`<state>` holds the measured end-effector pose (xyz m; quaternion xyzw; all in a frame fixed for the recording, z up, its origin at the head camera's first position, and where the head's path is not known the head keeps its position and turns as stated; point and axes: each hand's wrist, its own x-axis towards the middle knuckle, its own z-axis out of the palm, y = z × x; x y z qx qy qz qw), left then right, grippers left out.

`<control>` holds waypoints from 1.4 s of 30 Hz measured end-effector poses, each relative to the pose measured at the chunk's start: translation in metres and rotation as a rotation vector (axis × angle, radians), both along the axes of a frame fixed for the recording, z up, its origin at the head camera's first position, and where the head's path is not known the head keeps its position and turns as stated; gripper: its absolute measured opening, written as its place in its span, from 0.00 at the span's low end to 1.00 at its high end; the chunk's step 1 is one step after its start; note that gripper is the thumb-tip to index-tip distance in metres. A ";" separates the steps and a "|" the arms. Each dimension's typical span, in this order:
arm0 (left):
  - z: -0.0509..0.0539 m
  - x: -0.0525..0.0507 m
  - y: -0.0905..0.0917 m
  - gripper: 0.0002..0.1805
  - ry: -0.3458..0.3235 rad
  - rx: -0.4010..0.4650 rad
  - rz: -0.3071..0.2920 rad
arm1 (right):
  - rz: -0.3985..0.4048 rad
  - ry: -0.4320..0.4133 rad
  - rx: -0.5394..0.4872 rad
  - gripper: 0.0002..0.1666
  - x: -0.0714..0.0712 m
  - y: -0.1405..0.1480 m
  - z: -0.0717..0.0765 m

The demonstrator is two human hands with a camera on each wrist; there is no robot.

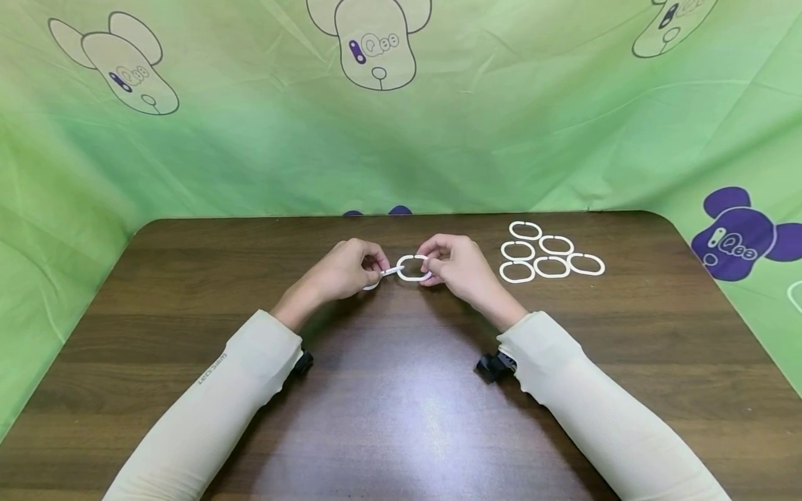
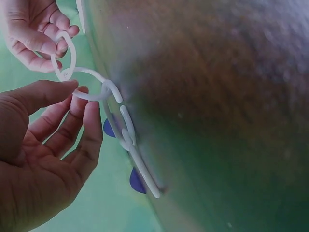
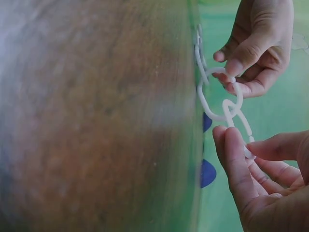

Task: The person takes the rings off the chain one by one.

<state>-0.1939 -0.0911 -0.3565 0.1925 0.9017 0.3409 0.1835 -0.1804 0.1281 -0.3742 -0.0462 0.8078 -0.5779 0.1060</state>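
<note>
Near the far middle of the table, my left hand (image 1: 347,268) pinches a white oval plastic chain link (image 1: 391,271) between thumb and fingertips. My right hand (image 1: 460,268) pinches the end link (image 1: 412,280), which is hooked through the one in my left hand. In the left wrist view more linked pieces hang from the held link, among them a link with a gap in its side (image 2: 127,121) and a lowest link (image 2: 146,173) seen nearly edge-on. In the right wrist view, the end link (image 3: 243,121) shows a small gap near my right fingertips.
Several loose white links (image 1: 517,281) lie in a cluster on the brown wooden table (image 1: 388,390), right of my right hand. A green curtain (image 1: 250,153) with printed bear heads stands behind the table and along its sides. Dark devices (image 1: 495,367) sit at both wrists.
</note>
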 end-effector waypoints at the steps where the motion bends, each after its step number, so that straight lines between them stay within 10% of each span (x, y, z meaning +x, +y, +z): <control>1: 0.000 0.000 0.000 0.07 0.003 0.007 0.001 | 0.001 -0.001 0.000 0.15 0.000 0.000 0.000; 42: 0.000 -0.002 0.002 0.11 0.036 0.068 0.040 | 0.062 -0.032 0.056 0.14 0.003 -0.002 0.001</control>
